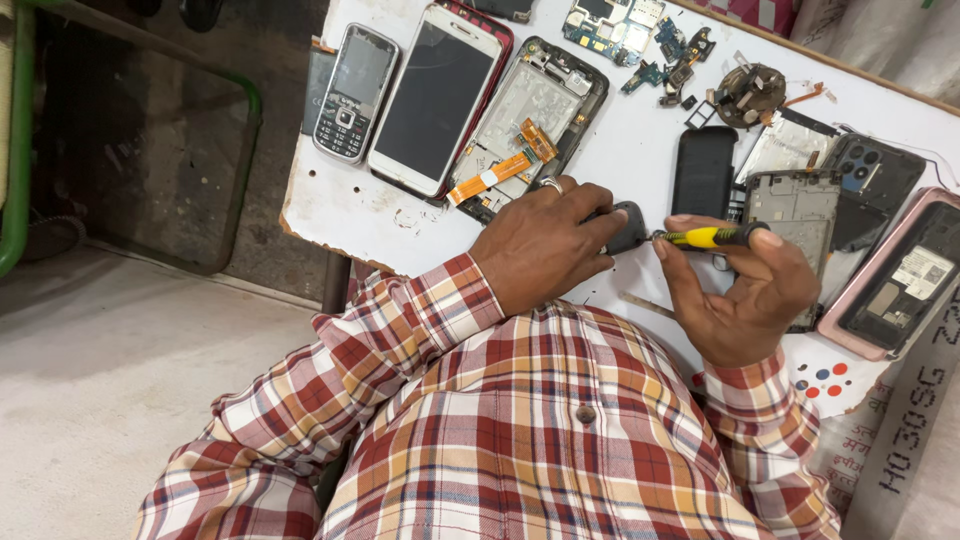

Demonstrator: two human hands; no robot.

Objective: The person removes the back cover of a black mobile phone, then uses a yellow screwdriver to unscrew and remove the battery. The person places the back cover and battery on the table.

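Observation:
My left hand wears a ring and grips a small dark grey part above the white table. My right hand pinches a yellow-handled screwdriver, held level with its tip against that part. Both sleeves are red, white and orange plaid. Most of the grey part is hidden under my left fingers.
Spread across the table: a grey keypad phone, a white-framed smartphone, an opened phone frame with orange ribbon cables, circuit boards, a black battery, more opened phone shells. A green metal frame stands at left above the floor.

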